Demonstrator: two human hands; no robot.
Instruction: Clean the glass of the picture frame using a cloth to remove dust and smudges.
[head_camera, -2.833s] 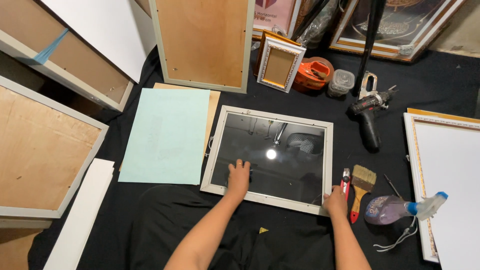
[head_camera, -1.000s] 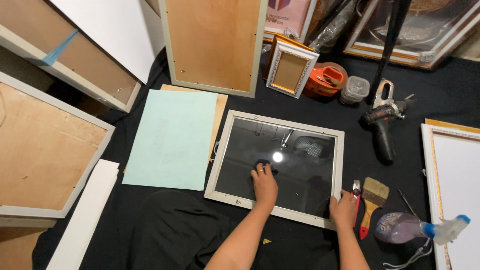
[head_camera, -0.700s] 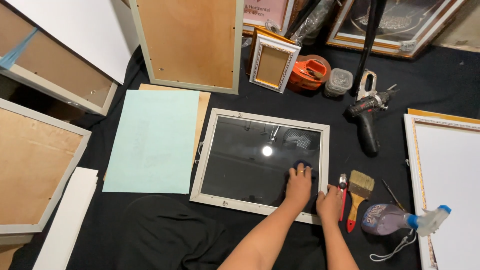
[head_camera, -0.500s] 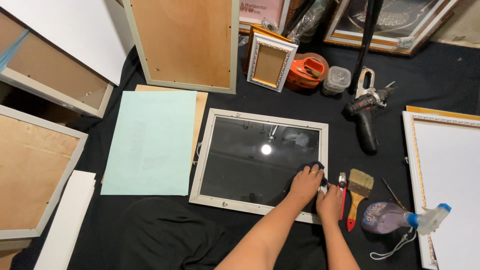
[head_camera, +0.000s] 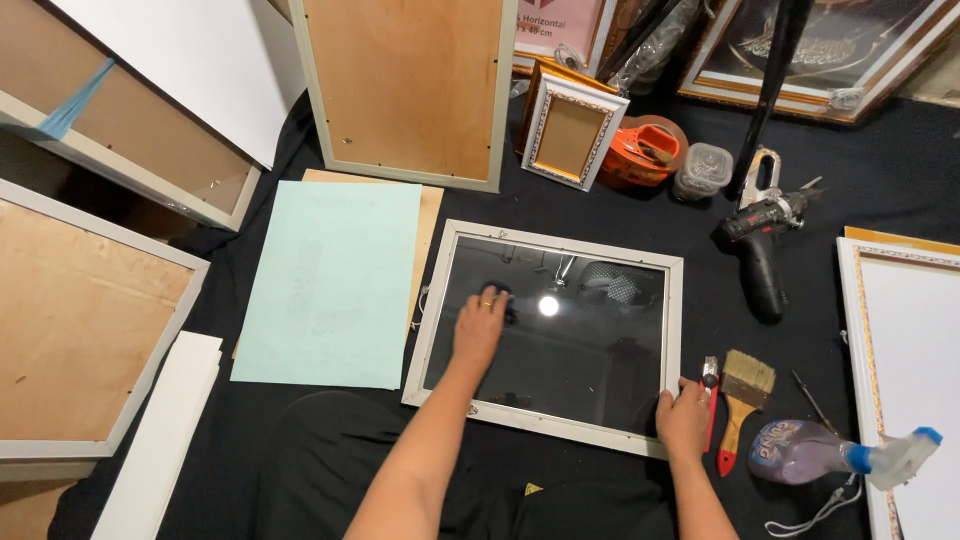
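glossy reflective glass (head_camera: 590, 350) in pale painted frame (head_camera: 560, 236), matt black cloth (head_camera: 800, 340), matt green paper (head_camera: 335, 280), rough brown backing board (head_camera: 410, 85)

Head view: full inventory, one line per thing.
glass-fronted frame: 1, whitish, centre on black cloth
dark cloth: 1, under left hand
pale green sheet: 1, left of frame
small frame: 1, white-gold, leaning behind
tape roll: 1, orange
drill: 1, black, right
brush: 1, red handle
spray bottle: 1, lying lower right
left hand: on glass
right hand: on frame's lower right corner
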